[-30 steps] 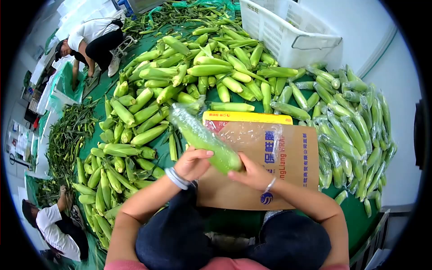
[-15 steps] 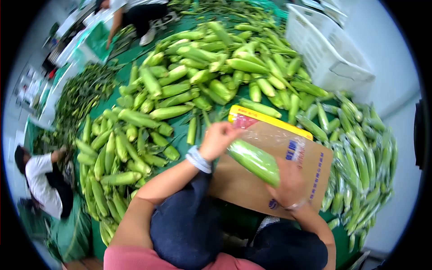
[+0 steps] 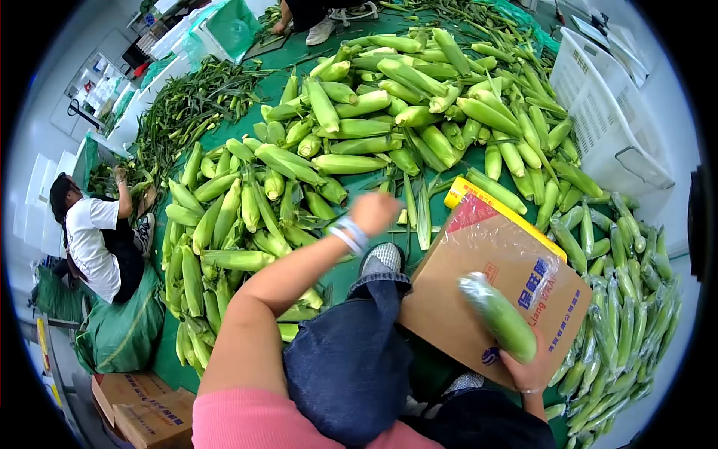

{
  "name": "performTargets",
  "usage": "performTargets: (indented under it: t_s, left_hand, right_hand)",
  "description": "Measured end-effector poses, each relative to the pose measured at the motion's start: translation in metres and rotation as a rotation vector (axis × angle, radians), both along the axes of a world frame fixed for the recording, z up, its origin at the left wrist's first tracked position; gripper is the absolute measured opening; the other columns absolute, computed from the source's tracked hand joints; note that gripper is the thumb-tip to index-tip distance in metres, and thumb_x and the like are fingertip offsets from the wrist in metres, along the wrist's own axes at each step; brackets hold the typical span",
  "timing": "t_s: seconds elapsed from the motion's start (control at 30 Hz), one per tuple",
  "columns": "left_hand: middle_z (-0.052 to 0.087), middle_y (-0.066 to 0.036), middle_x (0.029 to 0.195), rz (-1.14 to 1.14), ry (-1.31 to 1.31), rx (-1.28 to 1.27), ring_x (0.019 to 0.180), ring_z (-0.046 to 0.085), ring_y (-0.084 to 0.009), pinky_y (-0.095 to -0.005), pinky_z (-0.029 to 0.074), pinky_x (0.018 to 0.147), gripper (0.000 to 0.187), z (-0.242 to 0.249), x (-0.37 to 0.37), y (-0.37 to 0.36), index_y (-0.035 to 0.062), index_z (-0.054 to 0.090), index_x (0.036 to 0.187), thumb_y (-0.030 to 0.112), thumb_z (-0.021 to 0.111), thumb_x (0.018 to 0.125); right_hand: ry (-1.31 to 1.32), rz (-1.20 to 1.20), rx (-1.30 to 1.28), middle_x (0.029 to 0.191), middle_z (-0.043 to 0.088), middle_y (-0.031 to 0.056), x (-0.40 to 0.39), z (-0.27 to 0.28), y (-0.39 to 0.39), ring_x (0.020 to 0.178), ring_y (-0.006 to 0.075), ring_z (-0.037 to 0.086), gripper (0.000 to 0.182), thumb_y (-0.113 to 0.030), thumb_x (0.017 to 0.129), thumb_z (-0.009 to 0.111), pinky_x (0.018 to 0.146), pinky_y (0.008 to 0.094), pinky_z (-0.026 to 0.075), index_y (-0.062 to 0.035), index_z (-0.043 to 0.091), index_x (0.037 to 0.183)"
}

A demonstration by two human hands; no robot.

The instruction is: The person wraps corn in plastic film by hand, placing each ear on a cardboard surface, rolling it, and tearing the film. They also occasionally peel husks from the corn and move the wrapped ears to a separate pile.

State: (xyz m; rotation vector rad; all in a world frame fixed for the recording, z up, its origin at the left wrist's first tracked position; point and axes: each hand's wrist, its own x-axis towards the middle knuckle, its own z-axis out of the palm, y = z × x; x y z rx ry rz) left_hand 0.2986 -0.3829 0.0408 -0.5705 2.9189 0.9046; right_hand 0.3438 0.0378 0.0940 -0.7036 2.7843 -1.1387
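My right hand (image 3: pixel 528 368) grips the lower end of an ear of corn (image 3: pixel 499 318), which has clear film wrapped over its upper part. It is tilted above a flat-topped cardboard box (image 3: pixel 449 288). Away to the left, my left hand (image 3: pixel 376 213) is apart from the ear, near the edge of the corn pile. Its fingers look curled in, slightly blurred, and anything inside them is hidden. Clear plastic with a yellow edge (image 3: pixel 516 217) lies across the far side of the box. Loose green husk leaves (image 3: pixel 423 217) lie just beyond my left hand.
A large heap of unwrapped corn (image 3: pixel 359 146) spreads ahead and left. Film-wrapped ears (image 3: pixel 621 322) are piled at the right, below a white crate (image 3: pixel 606 112). A seated person (image 3: pixel 97 232) works at the left beside husk trimmings (image 3: pixel 187 112); another person's shoe (image 3: pixel 320 31) shows at the top.
My left hand has come away from the ear and moved left. My right hand has carried the ear right and towards me. The view has shifted too.
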Motion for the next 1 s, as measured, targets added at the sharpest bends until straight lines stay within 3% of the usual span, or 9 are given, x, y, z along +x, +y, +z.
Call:
performTargets:
  t_s: [0.1,0.2,0.37,0.4,0.47,0.53,0.7,0.87,1.0]
  left_hand:
    - [0.057,-0.017,0.092,0.334,0.028,-0.664,0.085,0.056,-0.0324,-0.0401,0.048,0.072,0.019,-0.068,0.059,-0.127,0.0047,0.055,0.085,0.019,0.059,0.073]
    - [0.050,-0.027,0.114,0.598,-0.441,-0.356,0.104,0.052,-0.0391,-0.0412,0.044,0.088,0.067,-0.079,0.098,-0.170,-0.0071,0.042,0.115,0.043,0.063,0.076]
    - [0.056,-0.023,0.112,0.701,-0.397,-0.104,0.101,0.055,-0.0365,-0.0392,0.043,0.090,0.067,-0.085,0.091,-0.186,-0.0036,0.056,0.109,0.048,0.068,0.068]
    - [0.055,-0.024,0.114,0.557,-0.466,0.049,0.102,0.054,-0.0368,-0.0388,0.043,0.089,0.068,-0.080,0.089,-0.197,0.0003,0.051,0.119,0.047,0.065,0.071]
    - [0.054,-0.015,0.114,0.687,0.067,1.119,0.105,0.052,-0.0324,-0.0481,0.041,0.090,0.048,-0.078,0.099,-0.170,0.0119,0.046,0.121,0.042,0.053,0.084]
    - [0.056,-0.011,0.108,1.105,0.090,1.629,0.101,0.052,-0.0326,-0.0503,0.041,0.088,0.040,-0.067,0.098,-0.158,0.0114,0.053,0.110,0.043,0.049,0.086]
    - [0.042,-0.009,0.133,0.208,0.030,1.786,0.114,0.044,-0.0258,-0.0455,0.035,0.096,0.062,-0.028,0.104,-0.115,0.0083,0.043,0.127,0.048,0.055,0.080]
    - [0.039,-0.013,0.135,-0.121,0.127,1.404,0.122,0.038,-0.0274,-0.0435,0.032,0.100,0.062,0.017,0.037,-0.033,0.0058,0.036,0.131,0.038,0.057,0.082]
    - [0.036,-0.018,0.135,-0.389,0.065,1.525,0.125,0.036,-0.0296,-0.0483,0.031,0.101,0.060,0.073,-0.002,0.058,0.0050,0.031,0.132,0.025,0.058,0.083]
  right_hand:
    - [-0.547,-0.307,-0.451,0.096,0.058,0.0085,0.033,-0.045,0.065,0.085,0.0160,0.055,0.056,-0.019,0.064,0.074,0.076,0.0285,0.045,0.0024,0.050,0.110]
    - [-0.814,-0.467,-0.692,0.092,0.059,0.0075,0.061,-0.032,0.063,0.082,0.0146,0.055,0.052,-0.015,0.066,0.073,0.076,0.0270,0.044,0.0037,0.051,0.110]
    - [-0.820,-0.252,-0.500,0.092,0.061,0.0083,0.054,-0.019,0.034,0.083,0.0148,0.056,0.052,-0.019,0.064,0.078,0.075,0.0279,0.045,0.0028,0.055,0.105]
    - [-0.821,-0.212,-0.445,0.093,0.062,0.0086,0.054,-0.014,0.032,0.083,0.0148,0.057,0.053,-0.020,0.063,0.079,0.075,0.0285,0.045,0.0025,0.055,0.104]
    - [-0.813,-0.158,-0.272,0.094,0.063,0.0093,0.053,-0.008,0.031,0.087,0.0154,0.058,0.055,-0.023,0.061,0.081,0.079,0.0289,0.046,0.0015,0.055,0.104]
    - [-0.850,-0.144,-0.409,0.091,0.063,0.0069,0.057,-0.012,0.034,0.083,0.0140,0.058,0.048,-0.020,0.066,0.079,0.076,0.0287,0.047,-0.0007,0.056,0.103]
    - [-0.738,-0.564,-0.740,0.078,0.057,-0.0002,0.053,-0.015,0.063,0.065,0.0069,0.051,0.039,-0.026,0.074,0.073,0.054,0.0228,0.042,-0.0029,0.057,0.100]
    - [-0.232,-1.158,-0.659,0.058,0.052,0.0014,-0.025,0.037,0.156,0.037,0.0103,0.039,0.043,-0.041,0.071,0.071,0.034,0.0256,0.030,-0.0040,0.058,0.088]
    - [0.163,-1.384,-1.056,0.072,0.057,0.0061,-0.095,0.053,0.271,0.054,0.0105,0.054,0.041,-0.036,0.076,0.068,0.043,0.0243,0.037,-0.0030,0.050,0.093]
